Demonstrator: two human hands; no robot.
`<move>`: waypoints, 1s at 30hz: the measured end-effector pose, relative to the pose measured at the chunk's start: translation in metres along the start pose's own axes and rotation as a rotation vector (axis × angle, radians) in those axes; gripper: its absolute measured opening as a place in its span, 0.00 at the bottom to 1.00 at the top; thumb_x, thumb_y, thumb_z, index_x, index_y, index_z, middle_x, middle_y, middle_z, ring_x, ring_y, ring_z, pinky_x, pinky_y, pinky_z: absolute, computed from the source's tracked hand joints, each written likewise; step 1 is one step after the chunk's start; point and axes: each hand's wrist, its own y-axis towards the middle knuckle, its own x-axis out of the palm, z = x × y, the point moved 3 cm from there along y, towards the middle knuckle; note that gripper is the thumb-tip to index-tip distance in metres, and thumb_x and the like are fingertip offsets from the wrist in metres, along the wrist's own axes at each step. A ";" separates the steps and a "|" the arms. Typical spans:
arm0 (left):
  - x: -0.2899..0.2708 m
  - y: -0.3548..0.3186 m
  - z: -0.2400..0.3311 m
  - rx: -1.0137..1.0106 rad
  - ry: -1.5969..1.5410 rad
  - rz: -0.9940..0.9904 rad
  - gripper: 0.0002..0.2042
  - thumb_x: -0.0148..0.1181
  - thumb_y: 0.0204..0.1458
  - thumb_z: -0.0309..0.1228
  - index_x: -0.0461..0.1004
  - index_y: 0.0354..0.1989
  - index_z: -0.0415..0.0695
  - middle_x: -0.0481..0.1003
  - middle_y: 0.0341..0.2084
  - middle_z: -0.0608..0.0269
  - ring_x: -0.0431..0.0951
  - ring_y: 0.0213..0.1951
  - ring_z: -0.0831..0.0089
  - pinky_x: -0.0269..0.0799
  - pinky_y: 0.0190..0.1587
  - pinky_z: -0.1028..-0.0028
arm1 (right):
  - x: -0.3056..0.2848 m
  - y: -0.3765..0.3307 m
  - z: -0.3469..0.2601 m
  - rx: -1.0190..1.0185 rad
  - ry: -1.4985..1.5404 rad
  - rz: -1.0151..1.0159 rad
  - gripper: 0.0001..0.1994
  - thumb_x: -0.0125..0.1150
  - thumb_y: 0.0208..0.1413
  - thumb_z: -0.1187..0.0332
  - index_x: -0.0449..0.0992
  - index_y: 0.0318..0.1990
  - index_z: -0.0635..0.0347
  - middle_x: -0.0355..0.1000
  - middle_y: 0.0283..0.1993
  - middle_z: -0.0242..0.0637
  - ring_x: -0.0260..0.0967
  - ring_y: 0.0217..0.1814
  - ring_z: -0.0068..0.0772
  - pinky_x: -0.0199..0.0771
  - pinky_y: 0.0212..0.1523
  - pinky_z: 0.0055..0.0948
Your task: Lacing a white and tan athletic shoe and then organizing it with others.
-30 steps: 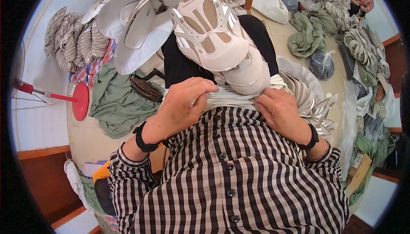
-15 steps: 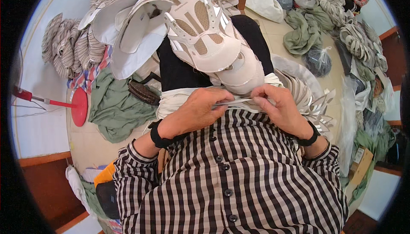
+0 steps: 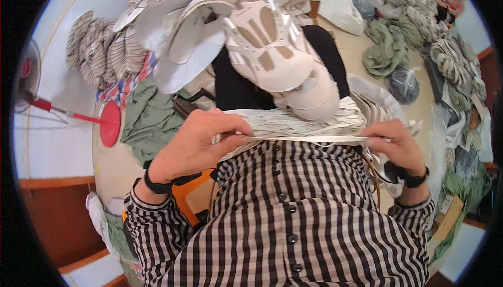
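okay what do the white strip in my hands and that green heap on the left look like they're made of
White strip: thin, flat and matte, stretched straight between left hand and right hand; probably synthetic leather or stiff fabric, hard to tell. Green heap: soft woven cloth, judging by its loose folds and creases.

single head-worn fisheye view, looking steeply down, close over the checked shirt [image 3: 293,224], edges curving
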 end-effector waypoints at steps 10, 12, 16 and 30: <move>-0.086 -0.076 0.062 -0.004 0.491 0.585 0.04 0.55 0.52 0.21 0.76 0.34 0.37 0.76 0.25 0.62 0.71 0.24 0.78 0.65 0.28 0.80 | -0.060 -0.048 -0.034 -0.077 -0.105 0.479 0.09 0.57 0.49 0.68 0.73 0.24 0.64 0.65 0.19 0.30 0.56 0.18 0.17 0.54 0.21 0.20; -0.099 -0.096 0.071 0.063 0.768 0.778 0.05 0.54 0.54 0.21 0.76 0.37 0.37 0.77 0.28 0.61 0.71 0.25 0.78 0.65 0.29 0.81 | -0.059 -0.043 -0.043 -0.092 -0.223 0.278 0.09 0.58 0.49 0.66 0.75 0.26 0.64 0.68 0.21 0.32 0.57 0.18 0.21 0.55 0.23 0.20; -0.150 -0.119 0.057 0.005 0.952 1.113 0.07 0.53 0.58 0.24 0.76 0.42 0.38 0.76 0.34 0.66 0.67 0.29 0.83 0.64 0.32 0.84 | -0.078 -0.074 -0.024 -0.032 -0.364 0.410 0.08 0.56 0.53 0.69 0.76 0.35 0.64 0.70 0.27 0.31 0.59 0.23 0.19 0.55 0.25 0.19; -0.262 -0.208 0.034 -0.014 1.510 1.145 0.11 0.49 0.61 0.30 0.74 0.49 0.45 0.78 0.38 0.68 0.75 0.36 0.82 0.71 0.38 0.82 | -0.178 -0.030 0.035 0.008 -1.126 0.740 0.12 0.49 0.60 0.75 0.70 0.51 0.62 0.72 0.34 0.47 0.70 0.35 0.38 0.68 0.36 0.32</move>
